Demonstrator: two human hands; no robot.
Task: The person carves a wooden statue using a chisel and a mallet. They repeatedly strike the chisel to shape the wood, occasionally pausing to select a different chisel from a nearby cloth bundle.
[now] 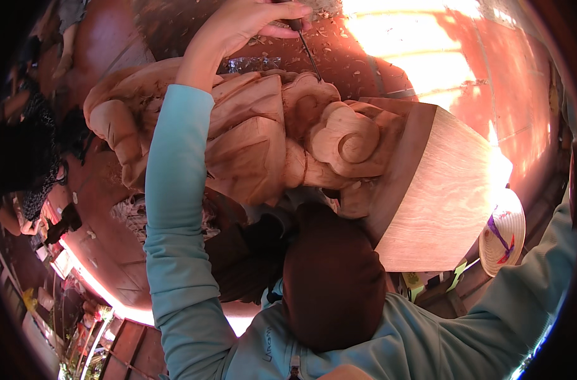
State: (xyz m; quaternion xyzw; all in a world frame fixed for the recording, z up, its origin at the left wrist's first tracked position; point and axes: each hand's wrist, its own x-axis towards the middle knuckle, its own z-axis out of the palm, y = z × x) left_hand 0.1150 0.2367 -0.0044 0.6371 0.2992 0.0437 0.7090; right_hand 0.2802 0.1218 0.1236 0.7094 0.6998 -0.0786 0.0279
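My left hand (258, 20) is at the top, its fingers closed on the dark handle of a slim carving tool (309, 56). The tool's thin metal shaft slants down, and its tip meets the upper edge of a curled scroll on the wooden carving (247, 149). This large, pale brown piece lies on its side, with carved folds, scrolls and a flat, bare-grained base (443, 190) towards the right. My left forearm, in a teal sleeve, passes over the carving. My right arm (510, 304) stretches to the right rim, and its hand is out of the picture.
Wood chips are scattered over the red tiled floor (339, 38), where bright sunlight falls at upper right. A straw hat (504, 237) with a purple ribbon hangs or rests beside the base. My dark-covered knee (333, 285) is below the carving. Another person (29, 145) is at far left.
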